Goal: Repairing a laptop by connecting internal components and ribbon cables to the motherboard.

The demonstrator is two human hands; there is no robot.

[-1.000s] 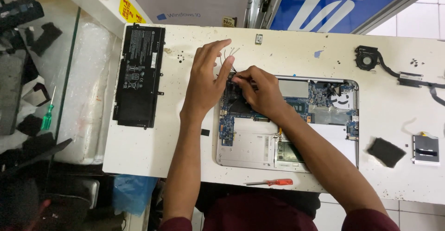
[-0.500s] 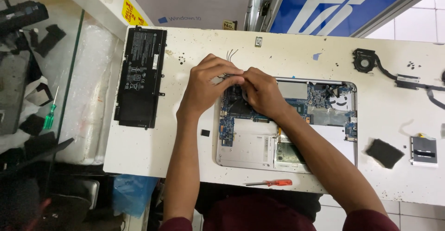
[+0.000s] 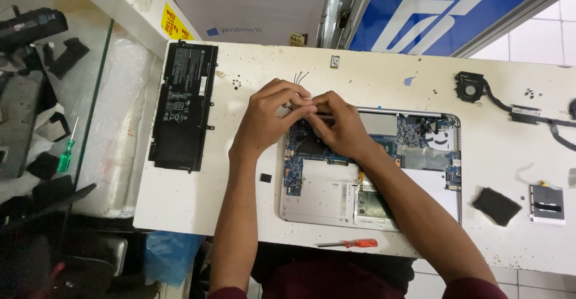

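Something small is being pinched between the left hand point(image 3: 267, 116) and right hand point(image 3: 339, 125) (it is being hidden by the fingers) over the opened laptop point(image 3: 372, 167), near the bench's point(image 3: 384, 80) front edge.

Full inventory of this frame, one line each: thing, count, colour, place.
opened laptop base: 1, silver, blue boards, table centre
battery pack: 1, black, table left
red screwdriver: 1, near table edge
cooling fan: 1, black, upper right
fan cable: 1, black, far right
foam pad: 1, black, right
small metal module: 1, silver, far right
green screwdriver: 1, side shelf left
table: 1, white
left hand: at laptop's top edge
right hand: fingertips meeting left's
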